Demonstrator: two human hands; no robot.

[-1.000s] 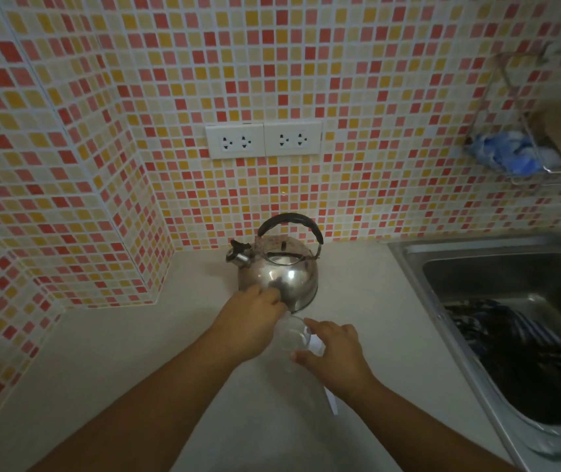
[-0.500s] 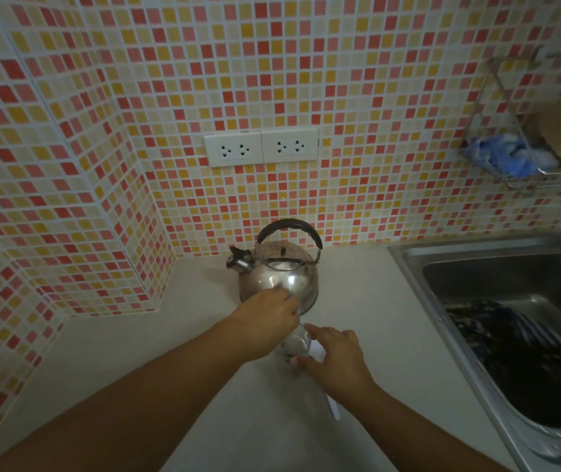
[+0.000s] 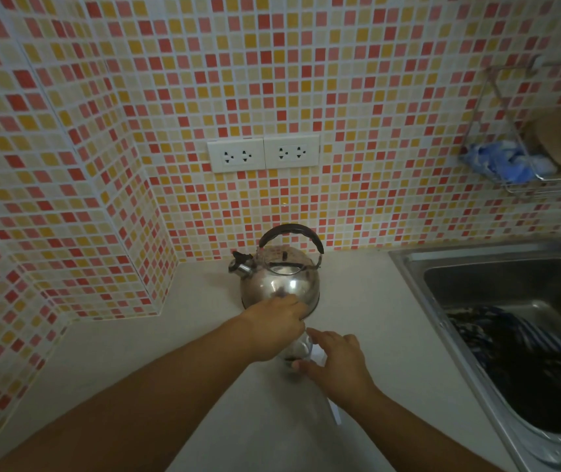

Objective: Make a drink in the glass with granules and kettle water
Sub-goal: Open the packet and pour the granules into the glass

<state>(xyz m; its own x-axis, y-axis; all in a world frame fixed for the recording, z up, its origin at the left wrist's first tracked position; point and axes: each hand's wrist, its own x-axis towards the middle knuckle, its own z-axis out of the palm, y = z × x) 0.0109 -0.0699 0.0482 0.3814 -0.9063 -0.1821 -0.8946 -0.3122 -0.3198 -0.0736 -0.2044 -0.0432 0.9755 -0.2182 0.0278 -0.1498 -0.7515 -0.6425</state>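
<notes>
A small clear glass (image 3: pixel 301 350) stands on the pale counter (image 3: pixel 129 373), just in front of a shiny steel kettle (image 3: pixel 279 287) with a black handle. Something dark shows low inside the glass. My left hand (image 3: pixel 272 330) hangs over the glass mouth with its fingers curled down; whatever they hold is hidden. My right hand (image 3: pixel 336 364) grips the glass from the right, thumb near the base and forefinger at the rim. A thin white strip (image 3: pixel 335 415) pokes out beneath my right wrist.
A steel sink (image 3: pixel 408 270) lies to the right with a dark striped cloth (image 3: pixel 527 362) in it. Two wall sockets (image 3: pixel 263 154) sit above the kettle. A wire rack (image 3: pixel 527 187) with a blue cloth hangs on the tiled wall at the right.
My left hand has slid forward and down over the glass, covering its mouth, which showed a second ago. My right hand has stayed at the glass.
</notes>
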